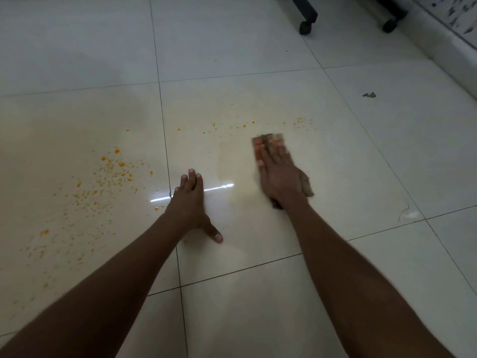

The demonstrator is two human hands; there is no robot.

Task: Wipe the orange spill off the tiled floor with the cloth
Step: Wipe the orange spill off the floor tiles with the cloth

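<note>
Orange droplets of the spill [111,174] speckle the pale tiled floor [232,47], densest at the left, with a thinner line of spots [232,126] farther away near the middle. My right hand [280,174] presses flat on a brownish cloth [258,148], whose front edge is stained orange, just below that line of spots. My left hand [191,200] rests palm down on the floor, fingers spread, holding nothing, right of the dense patch. A faint yellowish smear covers the tile between both hands.
Two dark furniture legs on castors [305,27] [389,24] stand at the far right. A white skirting and wall [451,47] run along the right edge. A small dark scrap [369,95] and a scuff mark [406,214] lie on the right tiles.
</note>
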